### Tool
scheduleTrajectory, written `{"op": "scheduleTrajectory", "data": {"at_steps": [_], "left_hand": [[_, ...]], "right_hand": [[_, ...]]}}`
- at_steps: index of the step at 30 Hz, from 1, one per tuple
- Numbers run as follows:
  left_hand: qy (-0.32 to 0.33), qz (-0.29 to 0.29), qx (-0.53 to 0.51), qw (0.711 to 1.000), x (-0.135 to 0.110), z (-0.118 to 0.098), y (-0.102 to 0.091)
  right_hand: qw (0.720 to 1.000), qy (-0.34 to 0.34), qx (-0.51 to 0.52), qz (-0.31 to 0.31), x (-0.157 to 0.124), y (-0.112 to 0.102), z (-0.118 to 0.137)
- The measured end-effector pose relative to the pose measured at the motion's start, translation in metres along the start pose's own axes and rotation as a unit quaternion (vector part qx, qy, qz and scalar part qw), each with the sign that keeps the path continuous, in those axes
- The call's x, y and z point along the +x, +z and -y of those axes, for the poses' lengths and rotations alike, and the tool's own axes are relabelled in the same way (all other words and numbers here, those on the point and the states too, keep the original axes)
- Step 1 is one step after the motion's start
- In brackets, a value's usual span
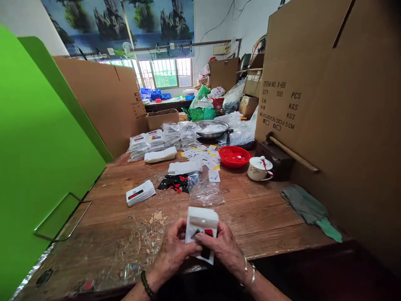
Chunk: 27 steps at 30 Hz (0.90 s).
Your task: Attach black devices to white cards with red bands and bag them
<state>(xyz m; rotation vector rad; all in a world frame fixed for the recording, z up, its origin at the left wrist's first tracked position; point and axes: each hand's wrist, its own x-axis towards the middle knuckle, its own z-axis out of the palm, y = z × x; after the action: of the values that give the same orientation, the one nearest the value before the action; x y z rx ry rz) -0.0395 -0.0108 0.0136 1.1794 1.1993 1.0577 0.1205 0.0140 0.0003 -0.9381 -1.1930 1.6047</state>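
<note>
Both my hands hold a small stack of white packets (202, 225) with a black and red item showing, just above the near edge of the wooden table (269, 213). My left hand (172, 251) grips the stack's left side, fingers curled. My right hand (224, 248) wraps the right side, thumb pressed on the black item. Just beyond the stack lies a clear plastic bag (205, 193). Farther back are loose black and red pieces (175, 183) and another pile of white packets (140, 193).
A red basket (234, 156), a lidded white cup (260, 168), a metal bowl (211, 128) and stacks of bagged packets (150, 142) sit farther back. A green cloth (310, 211) lies at right. Cardboard walls stand right and left; a green panel (37, 146) stands left.
</note>
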Motion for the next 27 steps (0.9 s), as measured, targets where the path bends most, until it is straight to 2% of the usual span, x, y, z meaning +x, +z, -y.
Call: {"op": "scheduleTrajectory", "data": {"at_steps": [2,3,4,5,7,9,11,13,15,19,27], "left_hand": [[-0.015,0.061,0.078,0.995,0.006,-0.009,0.007],[0.003,0.065,0.136,0.989,0.011,-0.014,0.008],[0.038,0.044,0.2,0.978,0.019,-0.018,0.008],[0.095,-0.003,0.268,0.959,0.028,-0.023,0.007],[0.211,-0.058,0.408,0.886,0.048,-0.03,0.004],[0.269,-0.052,0.53,0.803,0.068,-0.034,0.002],[0.275,-0.018,0.622,0.733,0.084,-0.033,0.002],[0.264,0.016,0.675,0.689,0.097,-0.03,0.003],[0.255,0.039,0.689,0.677,0.104,-0.028,0.005],[0.276,0.055,0.675,0.682,0.108,-0.031,0.012],[0.284,0.078,0.707,0.643,0.121,-0.036,0.017]], "right_hand": [[0.997,0.049,0.04,-0.036,-0.011,-0.018,-0.001],[0.995,0.069,0.059,-0.049,-0.014,-0.027,-0.002],[0.991,0.086,0.076,-0.062,-0.017,-0.035,-0.001],[0.989,0.099,0.089,-0.072,-0.019,-0.043,0.0],[0.985,0.115,0.099,-0.084,-0.019,-0.054,0.005],[0.983,0.122,0.106,-0.085,-0.017,-0.059,0.011],[0.983,0.121,0.113,-0.076,-0.012,-0.057,0.015],[0.983,0.12,0.119,-0.064,-0.006,-0.051,0.015],[0.984,0.123,0.118,-0.051,0.001,-0.045,0.014],[0.985,0.126,0.117,-0.032,0.009,-0.041,0.013],[0.982,0.143,0.11,-0.056,0.001,-0.059,0.02]]}}
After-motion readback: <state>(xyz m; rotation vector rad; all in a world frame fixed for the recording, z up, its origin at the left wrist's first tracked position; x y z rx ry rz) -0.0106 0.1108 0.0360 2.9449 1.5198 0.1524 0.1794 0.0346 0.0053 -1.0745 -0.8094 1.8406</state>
